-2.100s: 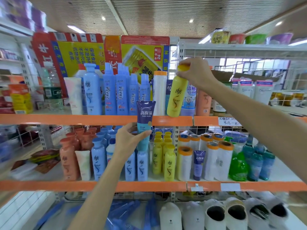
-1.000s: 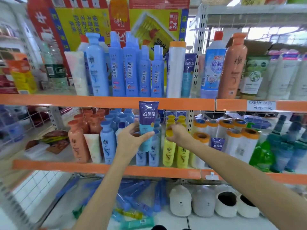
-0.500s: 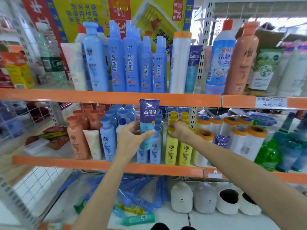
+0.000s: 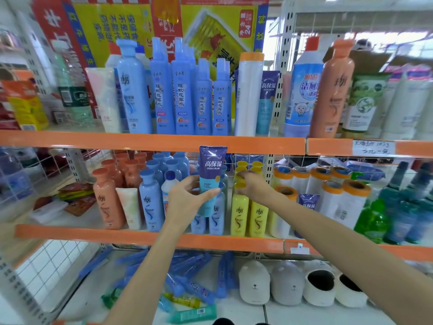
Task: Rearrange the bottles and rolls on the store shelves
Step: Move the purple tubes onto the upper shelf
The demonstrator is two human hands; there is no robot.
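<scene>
While my left hand (image 4: 187,198) holds the purple-and-teal tube (image 4: 211,177) upright, thumb and fingers curled round its lower half, I note my right hand (image 4: 254,187) gripping a yellow bottle (image 4: 239,212) by the cap, fingers wrapped; bottle stands on the middle shelf (image 4: 150,239) below them.

The top orange shelf (image 4: 152,144) holds tall blue bottles (image 4: 164,95). The middle shelf (image 4: 145,238) holds yellow bottles (image 4: 248,214) and white rolls (image 4: 346,202).
</scene>
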